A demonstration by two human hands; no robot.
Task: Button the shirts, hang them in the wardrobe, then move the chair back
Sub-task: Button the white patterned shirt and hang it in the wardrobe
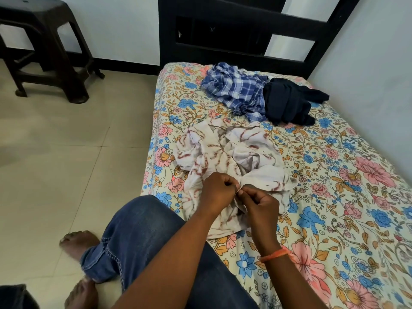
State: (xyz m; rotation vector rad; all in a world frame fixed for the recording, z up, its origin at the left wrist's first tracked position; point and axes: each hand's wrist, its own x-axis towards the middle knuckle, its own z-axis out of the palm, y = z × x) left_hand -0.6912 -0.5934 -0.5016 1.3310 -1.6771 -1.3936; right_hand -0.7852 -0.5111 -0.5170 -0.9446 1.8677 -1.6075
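Head view, shirt in hand: a white shirt with reddish-brown streaks [231, 157] lies crumpled on the floral bedsheet [347, 197], near the bed's left edge, its near part drawn up between both hands.
Head view, left hand: the left hand [217, 189] has its fingers [228, 180] curled and pinching a fold of the shirt's edge.
Head view, right hand: the right hand [260, 206], with an orange wrist thread [275, 255], pinches the facing edge, fingertips almost touching the left hand's; the button and hole themselves are too small to make out.
Head view, other shirts: a blue checked shirt [236, 90] and a dark navy garment [289, 103] lie bunched together farther up the bed, touching each other, well apart from the hands.
Head view, seat: a dark plastic stool [44, 47] stands on the tiled floor at upper left, against the wall; it is probably the chair meant by the task.
Head view, wardrobe: not in view.
Step, as judged: buttoning the first shirt; hanging and the chair are not yet begun.
Risk, misalignment: the shirt is heavily rumpled, so a button could go into the wrong hole and skew the front.
Risk, slip: the pinch is small and the cloth loose; a tug could pull the edge free.
Risk, slide: the shirt sits close to the bed's edge, so a pull towards the knee could drag it onto the floor.
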